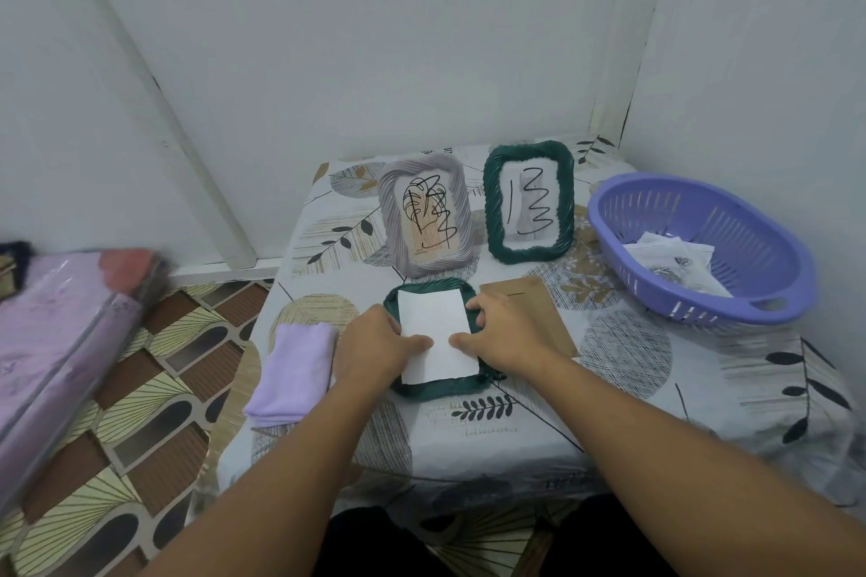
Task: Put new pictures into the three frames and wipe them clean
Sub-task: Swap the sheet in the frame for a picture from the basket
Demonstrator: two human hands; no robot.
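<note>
A dark green frame (440, 389) lies face down on the table near the front. A white sheet of paper (433, 323) lies in its back opening. My left hand (375, 344) rests on the frame's left side, thumb pressing the paper. My right hand (503, 332) holds the frame's right edge, its thumb on the paper too. Behind them stand a grey frame (424, 215) and a second green frame (529, 201), both upright with scribbled pictures. A brown backing board (539, 304) lies flat just right of my right hand. A folded lilac cloth (293, 370) lies to the left.
A purple plastic basket (703, 243) with white papers inside sits at the table's right. The small table (632, 389) has a leaf-patterned cover and stands in a wall corner. A pink wrapped bundle (61, 332) lies on the patterned floor at left.
</note>
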